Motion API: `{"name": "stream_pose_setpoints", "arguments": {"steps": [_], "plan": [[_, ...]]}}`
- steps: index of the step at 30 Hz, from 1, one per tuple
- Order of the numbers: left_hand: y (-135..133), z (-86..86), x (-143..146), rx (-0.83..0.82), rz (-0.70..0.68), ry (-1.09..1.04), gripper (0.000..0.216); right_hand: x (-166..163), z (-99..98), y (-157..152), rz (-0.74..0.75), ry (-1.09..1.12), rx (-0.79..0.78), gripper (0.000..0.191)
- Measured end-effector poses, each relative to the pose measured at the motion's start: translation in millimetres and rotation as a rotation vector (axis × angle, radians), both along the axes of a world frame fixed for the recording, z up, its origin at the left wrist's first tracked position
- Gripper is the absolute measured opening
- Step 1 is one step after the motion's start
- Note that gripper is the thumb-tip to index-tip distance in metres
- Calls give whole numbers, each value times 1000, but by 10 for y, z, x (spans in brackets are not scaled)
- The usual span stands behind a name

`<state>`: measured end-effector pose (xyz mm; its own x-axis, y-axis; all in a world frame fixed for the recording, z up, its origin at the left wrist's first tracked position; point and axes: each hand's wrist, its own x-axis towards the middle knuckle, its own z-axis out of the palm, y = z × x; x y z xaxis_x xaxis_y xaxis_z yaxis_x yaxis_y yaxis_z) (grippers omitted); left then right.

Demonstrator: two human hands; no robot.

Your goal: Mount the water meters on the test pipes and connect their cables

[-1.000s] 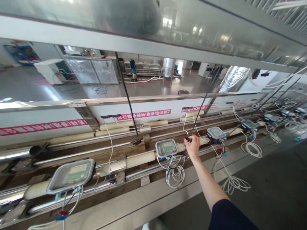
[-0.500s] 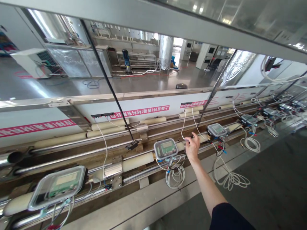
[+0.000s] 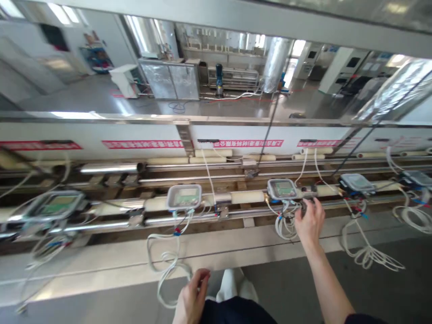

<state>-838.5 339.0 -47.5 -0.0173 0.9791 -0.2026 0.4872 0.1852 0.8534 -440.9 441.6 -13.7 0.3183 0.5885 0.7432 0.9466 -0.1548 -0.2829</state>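
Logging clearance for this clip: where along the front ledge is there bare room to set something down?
Bare ledge lies between the white cable coil and the right hand. It is crowded below the meter by that hand, where cables bunch.

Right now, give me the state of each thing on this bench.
Right hand: fingers on a dark fitting, grip hidden.
Left hand: curled at the cable loop, grip unclear.
Right meter: mounted on the pipe, wired.
Middle meter: mounted, wired.
Left meter: too blurred to tell.
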Motion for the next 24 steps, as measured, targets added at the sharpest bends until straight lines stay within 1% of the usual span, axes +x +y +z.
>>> {"name": "stream_pose_setpoints", "arguments": {"steps": [2, 7, 10, 12, 15, 18, 22, 24], "plan": [[-113, 36, -268, 1, -38, -11, 24, -349, -125, -139, 61, 21, -3, 37], [-445, 46, -973, 14, -42, 38, 25, -1362, -451, -507, 208, 66, -93, 31], [-543, 45, -1328, 4, -39, 48, 24, -1985, -535, -701, 311, 116, -184, 27], [-520, 70, -1499, -7, -38, 47, 25, -2358, -531, -776, 375, 159, -240, 25], [-356, 137, -1625, 29, -36, 69, 26, -2808, -454, -799, 476, 226, -303, 22], [-78, 158, -1617, 138, -18, 94, 27, -3102, -343, -752, 543, 300, -333, 21], [390, 37, -1538, 343, -36, 141, 31, -3267, -227, -663, 584, 412, -350, 22], [638, -36, -1492, 431, -22, 227, 34, -3275, -195, -618, 610, 466, -366, 23]]}}
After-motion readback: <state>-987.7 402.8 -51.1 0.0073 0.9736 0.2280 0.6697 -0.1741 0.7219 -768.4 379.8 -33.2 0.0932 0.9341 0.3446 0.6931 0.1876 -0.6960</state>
